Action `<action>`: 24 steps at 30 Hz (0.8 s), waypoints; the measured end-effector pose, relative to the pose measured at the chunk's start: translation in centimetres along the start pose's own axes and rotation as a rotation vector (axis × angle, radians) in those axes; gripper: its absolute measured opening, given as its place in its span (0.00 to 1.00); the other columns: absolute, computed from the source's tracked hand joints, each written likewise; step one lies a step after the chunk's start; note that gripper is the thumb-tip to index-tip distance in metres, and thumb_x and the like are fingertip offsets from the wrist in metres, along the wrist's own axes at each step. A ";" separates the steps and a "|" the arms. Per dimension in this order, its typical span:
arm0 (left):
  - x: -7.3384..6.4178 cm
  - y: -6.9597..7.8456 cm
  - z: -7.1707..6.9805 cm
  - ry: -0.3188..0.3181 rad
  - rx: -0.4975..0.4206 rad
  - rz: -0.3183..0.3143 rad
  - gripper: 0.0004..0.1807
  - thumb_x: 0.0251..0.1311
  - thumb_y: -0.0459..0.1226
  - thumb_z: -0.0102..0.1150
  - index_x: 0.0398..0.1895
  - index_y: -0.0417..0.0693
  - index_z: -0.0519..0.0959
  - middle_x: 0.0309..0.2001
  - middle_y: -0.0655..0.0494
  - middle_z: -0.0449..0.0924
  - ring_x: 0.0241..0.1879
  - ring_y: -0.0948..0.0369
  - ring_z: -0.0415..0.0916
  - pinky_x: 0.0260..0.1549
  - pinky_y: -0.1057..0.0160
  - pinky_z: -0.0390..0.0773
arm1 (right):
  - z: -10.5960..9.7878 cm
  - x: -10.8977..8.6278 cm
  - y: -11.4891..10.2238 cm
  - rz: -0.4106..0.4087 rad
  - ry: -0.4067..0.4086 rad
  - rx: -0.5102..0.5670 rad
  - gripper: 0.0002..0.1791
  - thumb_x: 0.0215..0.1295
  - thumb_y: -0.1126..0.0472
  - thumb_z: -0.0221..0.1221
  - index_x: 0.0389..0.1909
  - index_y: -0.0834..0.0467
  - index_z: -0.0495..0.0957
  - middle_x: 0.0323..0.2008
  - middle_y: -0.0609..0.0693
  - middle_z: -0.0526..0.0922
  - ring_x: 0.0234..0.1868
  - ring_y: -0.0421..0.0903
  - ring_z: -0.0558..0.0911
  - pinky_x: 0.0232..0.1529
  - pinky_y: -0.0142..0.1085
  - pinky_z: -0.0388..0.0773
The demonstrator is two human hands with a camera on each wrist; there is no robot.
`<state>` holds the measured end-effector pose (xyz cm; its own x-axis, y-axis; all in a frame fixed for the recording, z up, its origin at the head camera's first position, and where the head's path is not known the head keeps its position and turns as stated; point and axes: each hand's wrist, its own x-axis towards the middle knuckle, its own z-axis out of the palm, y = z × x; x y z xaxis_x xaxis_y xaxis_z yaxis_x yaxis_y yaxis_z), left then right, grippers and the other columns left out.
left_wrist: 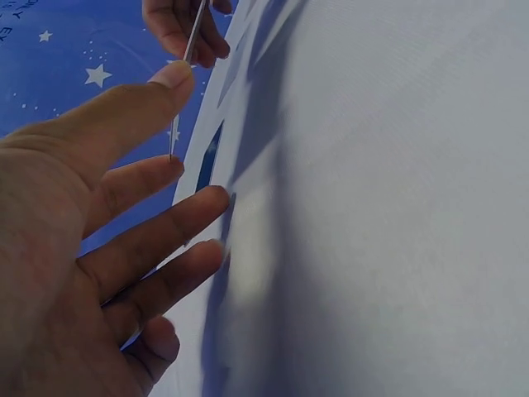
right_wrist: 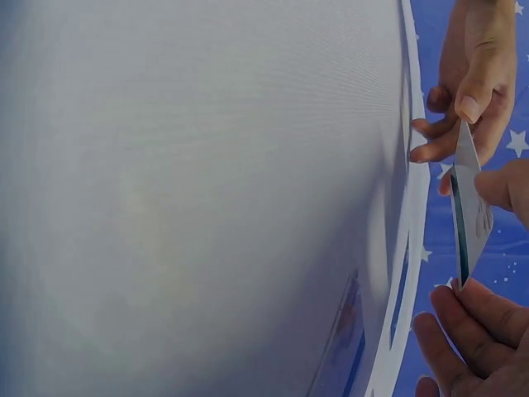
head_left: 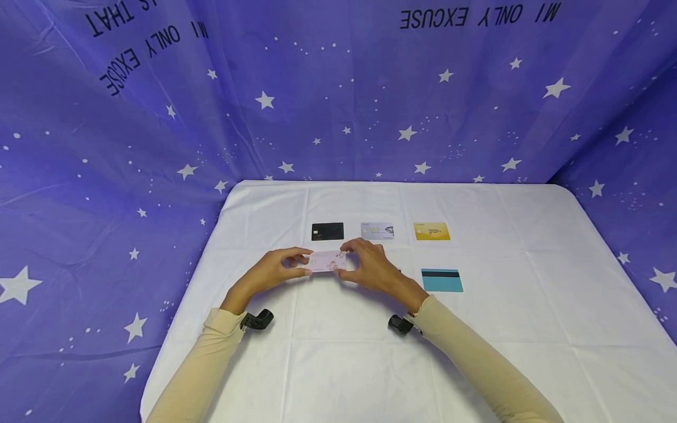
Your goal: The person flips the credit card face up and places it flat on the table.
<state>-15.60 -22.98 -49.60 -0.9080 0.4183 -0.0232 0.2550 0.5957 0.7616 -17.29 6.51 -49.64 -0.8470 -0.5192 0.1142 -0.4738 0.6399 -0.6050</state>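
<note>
Between both hands a pale pink card (head_left: 325,262) with printed lettering is held up, its long side running left to right. My left hand (head_left: 268,271) pinches the left end between thumb and index finger; the other fingers (left_wrist: 165,227) spread loosely below in the left wrist view. At the opposite end, my right hand (head_left: 376,268) grips the card by its edges with thumb and fingertips. The right wrist view catches the card (right_wrist: 473,207) almost edge-on, with a dark stripe along its back.
On the white-covered table (head_left: 502,352), a black card (head_left: 327,231), a silver card (head_left: 377,231) and a gold card (head_left: 431,231) lie in a row behind the hands. A blue card (head_left: 442,282) with a black stripe is right of them. Another card is mostly hidden behind the right wrist.
</note>
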 end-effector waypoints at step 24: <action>-0.4 -0.1 0.7 0.023 0.166 -0.053 0.30 0.60 0.48 0.77 0.65 0.54 0.82 0.56 0.45 0.74 0.55 0.48 0.65 0.55 0.48 0.66 | 1.3 0.3 0.1 0.019 -0.049 -0.081 0.29 0.61 0.42 0.73 0.58 0.51 0.80 0.58 0.48 0.73 0.60 0.49 0.72 0.60 0.51 0.61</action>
<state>-14.99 -22.72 -50.17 -0.9284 0.3691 -0.0442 0.2565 0.7221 0.6424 -17.25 5.73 -50.66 -0.8439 -0.5328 0.0632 -0.4776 0.6922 -0.5411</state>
